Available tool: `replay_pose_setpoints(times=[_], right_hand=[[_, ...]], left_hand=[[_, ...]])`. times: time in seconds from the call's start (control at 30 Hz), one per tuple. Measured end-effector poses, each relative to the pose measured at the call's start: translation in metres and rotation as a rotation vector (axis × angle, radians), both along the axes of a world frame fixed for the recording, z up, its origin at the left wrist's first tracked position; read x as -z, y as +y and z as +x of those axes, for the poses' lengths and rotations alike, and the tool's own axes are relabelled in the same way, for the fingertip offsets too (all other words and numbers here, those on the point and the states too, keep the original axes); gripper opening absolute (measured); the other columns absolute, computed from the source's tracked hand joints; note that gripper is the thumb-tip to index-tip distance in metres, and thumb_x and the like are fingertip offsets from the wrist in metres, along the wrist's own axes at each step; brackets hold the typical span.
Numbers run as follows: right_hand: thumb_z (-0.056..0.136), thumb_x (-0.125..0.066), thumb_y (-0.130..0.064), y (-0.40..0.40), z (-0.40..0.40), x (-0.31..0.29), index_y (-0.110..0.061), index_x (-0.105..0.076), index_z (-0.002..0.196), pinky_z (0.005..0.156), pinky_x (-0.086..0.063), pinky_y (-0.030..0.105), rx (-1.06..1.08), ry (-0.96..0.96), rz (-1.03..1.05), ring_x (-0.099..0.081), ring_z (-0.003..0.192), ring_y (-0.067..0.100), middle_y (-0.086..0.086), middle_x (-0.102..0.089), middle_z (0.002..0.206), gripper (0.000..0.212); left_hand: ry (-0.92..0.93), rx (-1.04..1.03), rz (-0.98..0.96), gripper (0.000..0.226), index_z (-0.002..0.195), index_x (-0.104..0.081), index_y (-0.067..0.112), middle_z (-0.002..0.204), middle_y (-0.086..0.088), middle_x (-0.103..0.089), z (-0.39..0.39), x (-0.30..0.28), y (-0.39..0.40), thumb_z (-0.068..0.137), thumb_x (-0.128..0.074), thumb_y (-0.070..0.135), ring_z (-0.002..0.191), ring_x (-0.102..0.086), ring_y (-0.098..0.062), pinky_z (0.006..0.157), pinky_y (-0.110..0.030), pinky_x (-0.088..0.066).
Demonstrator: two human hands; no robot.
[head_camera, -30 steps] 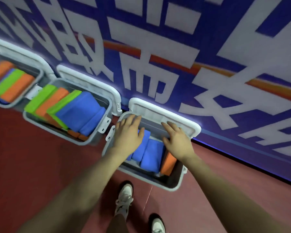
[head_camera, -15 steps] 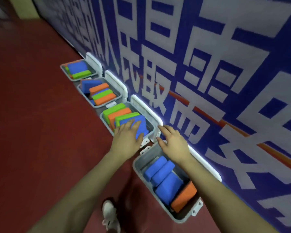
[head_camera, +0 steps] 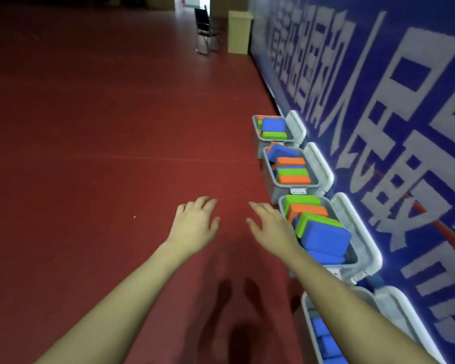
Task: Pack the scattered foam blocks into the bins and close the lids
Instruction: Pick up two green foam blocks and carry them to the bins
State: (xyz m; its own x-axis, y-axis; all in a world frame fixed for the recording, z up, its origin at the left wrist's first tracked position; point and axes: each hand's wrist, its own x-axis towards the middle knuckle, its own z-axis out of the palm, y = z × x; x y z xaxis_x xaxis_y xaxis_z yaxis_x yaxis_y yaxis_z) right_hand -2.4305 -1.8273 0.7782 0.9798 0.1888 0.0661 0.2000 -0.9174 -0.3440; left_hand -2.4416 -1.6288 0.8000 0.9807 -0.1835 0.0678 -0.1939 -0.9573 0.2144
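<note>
Left hand (head_camera: 195,227) and right hand (head_camera: 271,227) are held out over the red floor (head_camera: 103,127), fingers loosely spread, nothing grasped. Four grey bins (head_camera: 275,191) are lined along the blue wall (head_camera: 378,101) at right, lids (head_camera: 319,166) open, foam blocks (head_camera: 323,236) packed inside.

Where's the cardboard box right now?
In the head view the cardboard box stands on the red floor at the top centre, against the blue banner wall, just right of the folding chair and far beyond the row of bins.
</note>
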Motion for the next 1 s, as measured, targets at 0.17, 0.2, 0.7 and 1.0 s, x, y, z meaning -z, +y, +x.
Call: replay_pose_setpoints(times=[0.17, 0.2, 0.7, 1.0], right_hand=[[0.097, -0.048, -0.039, 0.153, 0.042, 0.006, -0.024, -0.038, 0.146, 0.1, -0.039, 0.035, -0.163, 0.009, -0.037, -0.048, 0.122, 0.026, -0.003, -0.045, 0.143, 0.052], [0.098, -0.047, -0.039, 0.184, 0.049, 0.006, -0.025, -0.037, 0.147, 0.101, -0.037, 0.034, -0.194, 0.013, -0.032, -0.046, 0.124, 0.025, -0.005, -0.043, 0.144, 0.052], [0.099, -0.046, -0.038, 0.578, 0.117, -0.009, -0.025, -0.038, 0.146, 0.1, -0.037, 0.035, -0.717, 0.011, -0.006, -0.043, 0.128, 0.023, -0.007, -0.042, 0.145, 0.05], [0.099, -0.044, -0.039, 0.789, 0.195, -0.022, -0.025, -0.037, 0.146, 0.099, -0.039, 0.037, -0.995, -0.064, 0.007, -0.043, 0.126, 0.023, -0.007, -0.041, 0.145, 0.05]], left_hand=[[-0.016, -0.142, -0.002, 0.052, 0.146, -0.033, 0.021, 0.15, -0.001, -0.034, 0.01, 0.001, 0.142, 0.098, -0.04, 0.038, 0.13, -0.041, -0.025, 0.106, -0.036, -0.027], [-0.017, -0.178, -0.007, 0.052, 0.147, -0.033, 0.021, 0.15, -0.002, -0.034, 0.01, 0.002, 0.172, 0.098, -0.04, 0.038, 0.13, -0.041, -0.025, 0.106, -0.036, -0.027], [-0.044, -0.824, -0.118, 0.051, 0.145, -0.036, 0.02, 0.15, -0.004, -0.035, -0.015, 0.007, 0.515, 0.097, -0.044, 0.036, 0.129, -0.041, -0.028, 0.103, -0.035, -0.028], [-0.109, -1.067, -0.113, 0.05, 0.142, -0.041, 0.018, 0.147, -0.005, -0.039, 0.038, -0.007, 0.689, 0.096, -0.048, 0.034, 0.126, -0.045, -0.03, 0.103, -0.038, -0.033]])
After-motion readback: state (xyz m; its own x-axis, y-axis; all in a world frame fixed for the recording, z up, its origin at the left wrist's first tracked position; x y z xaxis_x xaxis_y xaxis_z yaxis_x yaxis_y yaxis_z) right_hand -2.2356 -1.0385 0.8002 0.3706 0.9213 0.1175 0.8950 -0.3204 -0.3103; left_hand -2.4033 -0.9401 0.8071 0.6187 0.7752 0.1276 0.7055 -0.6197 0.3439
